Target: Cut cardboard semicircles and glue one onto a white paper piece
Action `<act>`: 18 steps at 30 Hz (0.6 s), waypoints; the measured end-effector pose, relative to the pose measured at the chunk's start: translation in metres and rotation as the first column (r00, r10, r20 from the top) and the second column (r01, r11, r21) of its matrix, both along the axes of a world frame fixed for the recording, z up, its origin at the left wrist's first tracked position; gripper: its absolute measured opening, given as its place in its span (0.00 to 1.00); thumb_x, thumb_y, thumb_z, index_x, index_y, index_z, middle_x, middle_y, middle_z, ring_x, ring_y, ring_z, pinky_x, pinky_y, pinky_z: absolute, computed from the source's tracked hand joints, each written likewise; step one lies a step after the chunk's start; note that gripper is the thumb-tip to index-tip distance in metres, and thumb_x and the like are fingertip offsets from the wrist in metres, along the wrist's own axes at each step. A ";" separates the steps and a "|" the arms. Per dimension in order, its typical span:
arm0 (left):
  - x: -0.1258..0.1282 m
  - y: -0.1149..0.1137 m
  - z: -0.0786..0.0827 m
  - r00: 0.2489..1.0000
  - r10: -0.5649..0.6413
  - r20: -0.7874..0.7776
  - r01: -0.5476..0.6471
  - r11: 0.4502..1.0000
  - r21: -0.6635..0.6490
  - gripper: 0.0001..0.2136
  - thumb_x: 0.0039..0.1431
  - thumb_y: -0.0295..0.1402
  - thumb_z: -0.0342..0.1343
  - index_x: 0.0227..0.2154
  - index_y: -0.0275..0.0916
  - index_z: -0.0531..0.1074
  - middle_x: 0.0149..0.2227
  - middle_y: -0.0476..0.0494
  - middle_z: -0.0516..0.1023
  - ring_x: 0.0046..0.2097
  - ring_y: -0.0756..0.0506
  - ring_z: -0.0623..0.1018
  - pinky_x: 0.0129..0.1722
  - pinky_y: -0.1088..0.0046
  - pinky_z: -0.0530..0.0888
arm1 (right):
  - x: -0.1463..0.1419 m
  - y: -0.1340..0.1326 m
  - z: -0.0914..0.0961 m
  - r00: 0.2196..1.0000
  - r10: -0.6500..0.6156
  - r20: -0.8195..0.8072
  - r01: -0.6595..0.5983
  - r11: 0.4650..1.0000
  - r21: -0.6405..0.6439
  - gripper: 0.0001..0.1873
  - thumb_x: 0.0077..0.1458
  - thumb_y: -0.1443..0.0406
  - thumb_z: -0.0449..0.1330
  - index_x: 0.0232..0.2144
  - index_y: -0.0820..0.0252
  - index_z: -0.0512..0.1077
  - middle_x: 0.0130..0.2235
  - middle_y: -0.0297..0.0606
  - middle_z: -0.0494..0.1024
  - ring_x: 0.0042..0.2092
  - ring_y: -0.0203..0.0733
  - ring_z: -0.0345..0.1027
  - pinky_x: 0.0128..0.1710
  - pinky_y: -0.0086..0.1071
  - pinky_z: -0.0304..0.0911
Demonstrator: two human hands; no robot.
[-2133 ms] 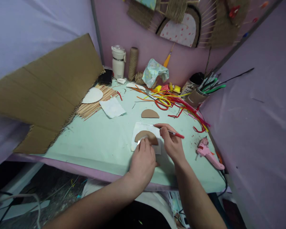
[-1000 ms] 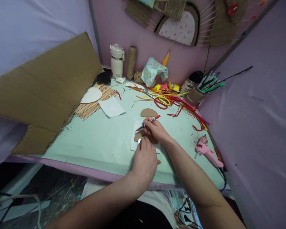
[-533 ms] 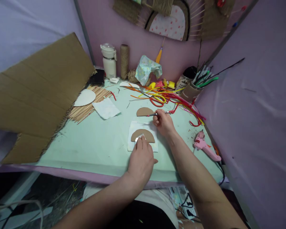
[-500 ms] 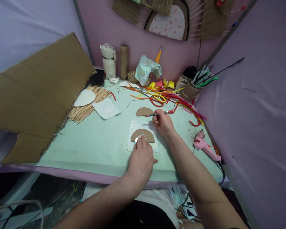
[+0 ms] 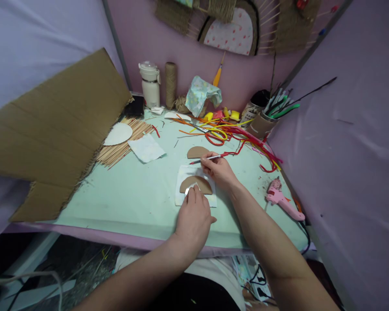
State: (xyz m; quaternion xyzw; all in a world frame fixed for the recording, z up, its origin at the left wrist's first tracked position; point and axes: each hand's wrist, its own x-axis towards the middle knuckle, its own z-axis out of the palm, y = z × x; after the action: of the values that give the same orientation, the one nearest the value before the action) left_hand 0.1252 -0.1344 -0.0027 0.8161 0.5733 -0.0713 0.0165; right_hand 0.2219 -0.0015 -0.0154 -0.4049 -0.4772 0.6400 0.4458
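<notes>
My left hand (image 5: 194,216) holds a small white piece (image 5: 192,187), partly hidden by the fingertips, down against a half-round cardboard piece (image 5: 205,183). Beneath that cardboard lies a square of pale cloth (image 5: 180,201) on the table. In my right hand (image 5: 215,169) is a slim pen (image 5: 215,157), held between thumb and fingers; its tip points left, just above the cloth's far edge. A second half-round cardboard piece (image 5: 196,152) lies behind the pen, its right end covered by my right hand.
Scissors (image 5: 215,137) lie among red, orange and yellow pipe cleaners (image 5: 243,144). A pink glue gun (image 5: 283,201) rests at the right. Thin wooden sticks (image 5: 112,156), another cloth square (image 5: 146,148) and a large cardboard sheet (image 5: 61,129) are at the left. A white bottle (image 5: 150,88) stands behind.
My right hand has moved slightly left and toward me, bringing the pen off the far cardboard piece, closer to the cloth. My left hand stays on the white piece. The view has shifted slightly.
</notes>
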 end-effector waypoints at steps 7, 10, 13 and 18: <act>0.001 0.001 0.001 1.000 0.022 -0.003 -0.022 1.000 -0.005 0.34 0.59 0.47 0.58 0.58 0.20 0.66 0.62 0.17 0.63 0.65 0.32 0.63 0.61 0.59 0.62 | 0.001 0.000 -0.005 0.999 0.017 0.041 -0.020 0.997 0.072 0.14 0.48 0.57 0.67 0.32 0.59 0.71 0.25 0.30 0.70 0.25 0.32 0.58 0.26 0.27 0.53; 0.001 0.000 0.003 1.000 0.017 -0.006 -0.017 1.000 -0.011 0.34 0.59 0.47 0.57 0.58 0.19 0.66 0.62 0.18 0.63 0.65 0.31 0.62 0.61 0.59 0.62 | -0.001 -0.004 -0.002 0.995 -0.004 0.101 -0.008 0.993 0.117 0.14 0.50 0.55 0.65 0.30 0.58 0.70 0.23 0.29 0.69 0.25 0.33 0.59 0.26 0.28 0.55; 0.001 0.000 0.005 1.000 0.020 -0.013 -0.019 1.000 0.011 0.35 0.58 0.47 0.58 0.57 0.19 0.67 0.61 0.17 0.64 0.65 0.31 0.64 0.61 0.60 0.62 | -0.004 -0.012 0.004 0.981 0.057 0.187 -0.087 0.984 0.154 0.12 0.52 0.56 0.63 0.29 0.57 0.68 0.22 0.28 0.68 0.25 0.34 0.61 0.27 0.29 0.57; 0.002 0.001 0.007 0.999 0.034 -0.033 -0.033 0.999 0.019 0.34 0.58 0.48 0.58 0.56 0.20 0.68 0.59 0.19 0.68 0.63 0.32 0.66 0.61 0.60 0.62 | -0.011 -0.027 0.011 0.934 0.236 0.269 -0.280 0.950 0.139 0.11 0.55 0.58 0.61 0.30 0.57 0.65 0.24 0.30 0.71 0.27 0.37 0.69 0.29 0.30 0.62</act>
State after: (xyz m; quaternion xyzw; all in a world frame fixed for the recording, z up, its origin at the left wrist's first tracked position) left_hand 0.1270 -0.1339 0.0041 0.8052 0.5877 -0.0792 0.0008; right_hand 0.2114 -0.0289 -0.0042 -0.3746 -0.6329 0.5930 0.3280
